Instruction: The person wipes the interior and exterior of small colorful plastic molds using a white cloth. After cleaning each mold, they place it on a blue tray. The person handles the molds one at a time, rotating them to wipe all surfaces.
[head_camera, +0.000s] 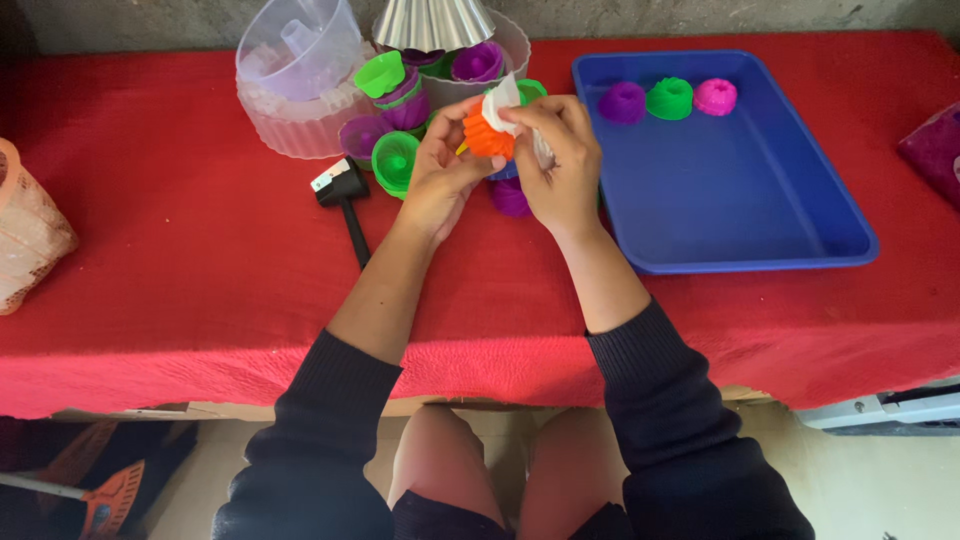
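I see my left hand (438, 172) gripping the orange fluted plastic mould (485, 135) above the red worktop (200, 250), right hand (562, 165) pinching a white cloth (500, 100) against it

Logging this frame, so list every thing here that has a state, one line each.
Orange fluted plastic mould: held up in left hand, clear of the red tablecloth.
White cloth: pinched by right hand against the mould.
Blue rectangular plastic tray: holds three moulds in a row.
Black hammer: lying flat, untouched.
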